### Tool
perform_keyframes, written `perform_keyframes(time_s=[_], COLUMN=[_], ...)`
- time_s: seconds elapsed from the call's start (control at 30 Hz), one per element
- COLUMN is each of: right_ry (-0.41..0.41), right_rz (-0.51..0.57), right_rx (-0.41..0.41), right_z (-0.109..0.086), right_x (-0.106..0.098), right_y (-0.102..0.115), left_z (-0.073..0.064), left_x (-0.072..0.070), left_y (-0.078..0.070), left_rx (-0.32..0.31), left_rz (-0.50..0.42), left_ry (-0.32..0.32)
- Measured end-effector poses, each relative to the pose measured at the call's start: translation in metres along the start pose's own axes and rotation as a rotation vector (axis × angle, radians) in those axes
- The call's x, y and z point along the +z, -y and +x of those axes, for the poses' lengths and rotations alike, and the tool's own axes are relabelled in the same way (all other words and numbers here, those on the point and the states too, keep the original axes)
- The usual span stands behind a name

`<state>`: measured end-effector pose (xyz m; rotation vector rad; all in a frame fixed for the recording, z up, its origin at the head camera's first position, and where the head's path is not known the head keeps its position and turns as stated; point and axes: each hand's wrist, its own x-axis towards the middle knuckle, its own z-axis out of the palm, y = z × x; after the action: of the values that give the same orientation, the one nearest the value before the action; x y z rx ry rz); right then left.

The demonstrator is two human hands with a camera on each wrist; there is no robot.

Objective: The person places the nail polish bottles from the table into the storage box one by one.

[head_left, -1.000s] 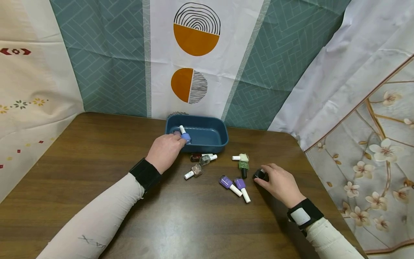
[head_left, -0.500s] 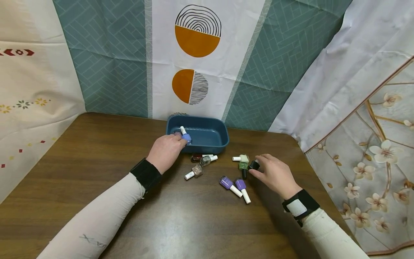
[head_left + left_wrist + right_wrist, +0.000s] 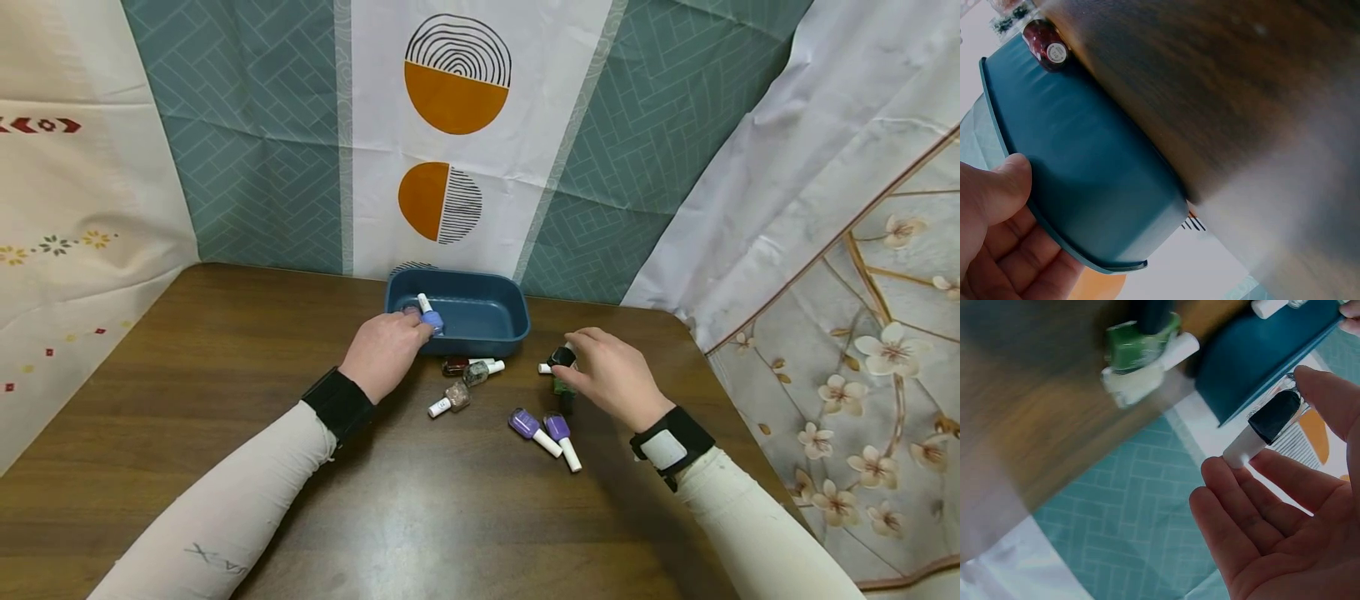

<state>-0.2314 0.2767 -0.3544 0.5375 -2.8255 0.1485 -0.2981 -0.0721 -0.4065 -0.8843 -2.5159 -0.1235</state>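
My left hand (image 3: 384,350) grips the near left rim of a blue plastic bin (image 3: 1097,169), thumb on the outer wall and fingers over the edge. Inside the bin lie a periwinkle nail polish bottle (image 3: 431,317) with a white cap and a mauve bottle (image 3: 410,309), partly hidden by the hand. Between thumb and fingers, my right hand (image 3: 617,377) pinches a black nail polish bottle (image 3: 1275,417) with a white cap, raised off the table. Below it in the head view are a green bottle (image 3: 1132,349) and a cream bottle (image 3: 1138,386), partly covered.
In front of the bin lie a dark red bottle (image 3: 454,365), a grey glitter bottle (image 3: 476,372) and a pinkish glitter bottle (image 3: 457,394). Two purple bottles (image 3: 523,422) with white caps lie nearer me on the wooden table (image 3: 420,517). Patterned cloth (image 3: 255,150) hangs behind.
My right hand has picked up the black nail polish bottle from the table's right side and carried it left and back, over the green and cream bottles. The left hand stays at the bin.
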Motion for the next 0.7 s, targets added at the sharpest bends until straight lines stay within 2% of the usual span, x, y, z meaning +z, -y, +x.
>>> perform_keyframes(time_s=[0.33,0.57,0.7], right_ry=[-0.013,0.02,0.013], right_rz=[0.03,0.025,0.02], right_rx=[-0.025,-0.02,-0.027], right_z=[0.025,0.039,0.049], right_x=[0.0,0.001,0.004], right_y=[0.018,0.027,0.033], left_z=[0.001,0.001,0.0], left_x=[0.001,0.0,0.001], left_y=[0.0,0.0,0.0], left_rx=[0.009,0.015,0.014], left_rz=[-0.002,-0.001,-0.004], left_ry=[-0.011,-0.018,-0.019])
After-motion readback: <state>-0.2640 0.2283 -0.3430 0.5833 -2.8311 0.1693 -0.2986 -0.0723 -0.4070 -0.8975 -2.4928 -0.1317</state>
